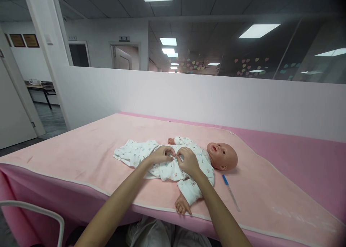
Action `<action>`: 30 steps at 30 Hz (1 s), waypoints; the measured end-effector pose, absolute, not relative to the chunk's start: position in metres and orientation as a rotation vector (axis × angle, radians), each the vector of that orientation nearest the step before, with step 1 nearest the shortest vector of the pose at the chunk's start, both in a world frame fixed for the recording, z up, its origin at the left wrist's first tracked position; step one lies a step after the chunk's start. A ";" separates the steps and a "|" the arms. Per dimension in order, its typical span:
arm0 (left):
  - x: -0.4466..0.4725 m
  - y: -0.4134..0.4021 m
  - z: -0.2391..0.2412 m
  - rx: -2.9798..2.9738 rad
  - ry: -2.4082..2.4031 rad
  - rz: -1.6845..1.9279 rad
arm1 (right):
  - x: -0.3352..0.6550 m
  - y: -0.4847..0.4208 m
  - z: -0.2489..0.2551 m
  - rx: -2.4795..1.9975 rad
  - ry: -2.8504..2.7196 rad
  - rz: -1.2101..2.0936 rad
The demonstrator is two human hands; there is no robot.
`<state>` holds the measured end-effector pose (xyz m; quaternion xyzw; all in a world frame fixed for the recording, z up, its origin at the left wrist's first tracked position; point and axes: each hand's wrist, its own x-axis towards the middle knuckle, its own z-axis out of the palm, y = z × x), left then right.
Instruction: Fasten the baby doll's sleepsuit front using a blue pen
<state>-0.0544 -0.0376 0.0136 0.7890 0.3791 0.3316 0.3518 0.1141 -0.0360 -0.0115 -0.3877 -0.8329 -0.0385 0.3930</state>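
Baby doll (222, 156) on its back under both hands, dressed in a white printed romper (162, 169). Left hand (161, 155) and right hand (188, 161) together at the chest, fingertips pinched on the garment's front opening. Sleeves on, both doll hands showing; front near the fingers apparently not yet fastened, leg end to the left lying loose and flat. Blue pen (230, 191) just right of the right forearm, on the pink blanket (81, 157).
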 end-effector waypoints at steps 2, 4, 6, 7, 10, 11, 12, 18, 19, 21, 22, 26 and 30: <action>-0.054 -0.039 0.015 2.033 0.986 0.850 | 0.114 -0.036 -0.012 -0.979 -2.113 -0.099; -0.054 -0.039 0.016 2.025 0.987 0.848 | 0.114 -0.036 -0.012 -0.980 -2.114 -0.099; -0.054 -0.039 0.016 2.022 0.982 0.847 | 0.115 -0.037 -0.011 -0.982 -2.113 -0.100; -0.054 -0.038 0.015 2.022 0.979 0.847 | 0.115 -0.037 -0.011 -0.983 -2.113 -0.102; -0.055 -0.037 0.014 2.029 0.970 0.837 | 0.115 -0.038 -0.011 -0.987 -2.114 -0.108; -0.055 -0.036 0.014 2.034 0.967 0.834 | 0.115 -0.038 -0.011 -0.987 -2.115 -0.110; -0.056 -0.036 0.013 2.039 0.963 0.831 | 0.114 -0.038 -0.011 -0.987 -2.115 -0.111; -0.056 -0.035 0.009 2.058 0.957 0.834 | 0.114 -0.037 -0.011 -0.981 -2.108 -0.116; -0.056 -0.036 0.008 2.058 0.960 0.847 | 0.114 -0.037 -0.011 -0.985 -2.102 -0.116; -0.055 -0.037 0.008 2.052 0.968 0.876 | 0.114 -0.037 -0.011 -0.992 -2.090 -0.116; -0.055 -0.038 0.008 2.046 0.972 0.886 | 0.114 -0.036 -0.011 -0.995 -2.086 -0.117; -0.054 -0.040 0.009 2.023 0.990 0.898 | 0.114 -0.037 -0.010 -0.994 -2.082 -0.120; -0.054 -0.038 0.009 1.988 0.975 0.924 | 0.114 -0.037 -0.009 -0.997 -2.089 -0.104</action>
